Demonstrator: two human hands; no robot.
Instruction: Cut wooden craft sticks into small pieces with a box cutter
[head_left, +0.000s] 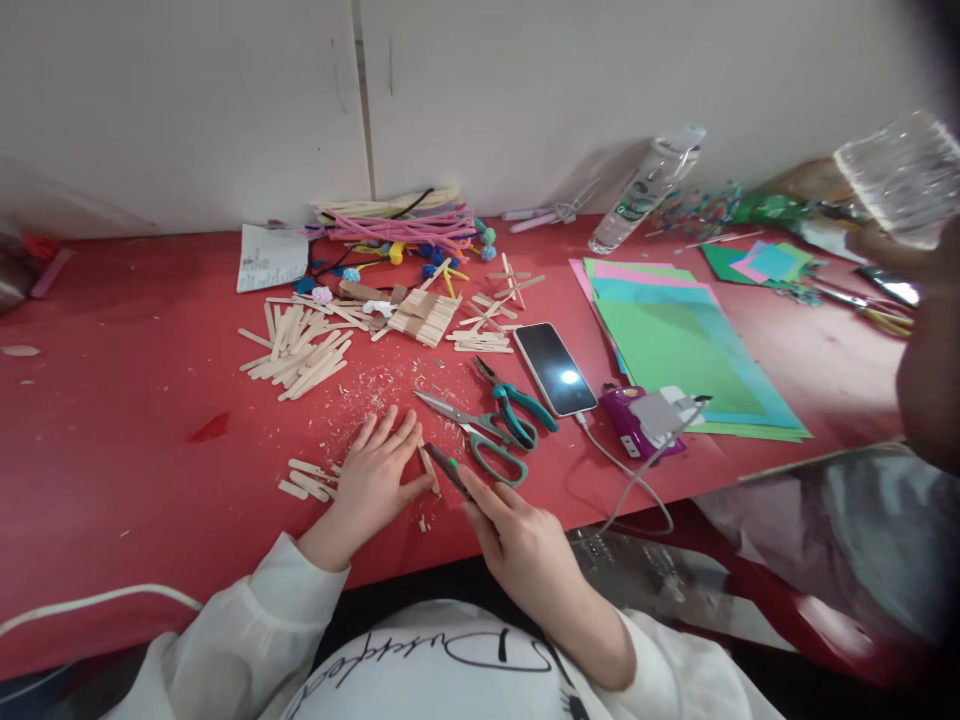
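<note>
My left hand [380, 470] lies flat on the red table [112, 400], fingers stretched out, its thumb pressing on a short wooden stick [428, 468]. My right hand [510, 530] is closed round a small knife [448, 469] with a green mark, its blade laid against that stick. Wood shavings [375, 385] are scattered around both hands. A few cut stick pieces [309, 480] lie just left of my left hand.
Beyond my hands lie grey-handled scissors [480, 440], teal pliers [517, 405], a phone [555, 368] on a cable, a pile of ice-cream sticks [300, 350], pipe cleaners [405, 228], coloured paper sheets [675, 340] and a plastic bottle [645, 190]. Another person at right holds a clear cup [904, 175].
</note>
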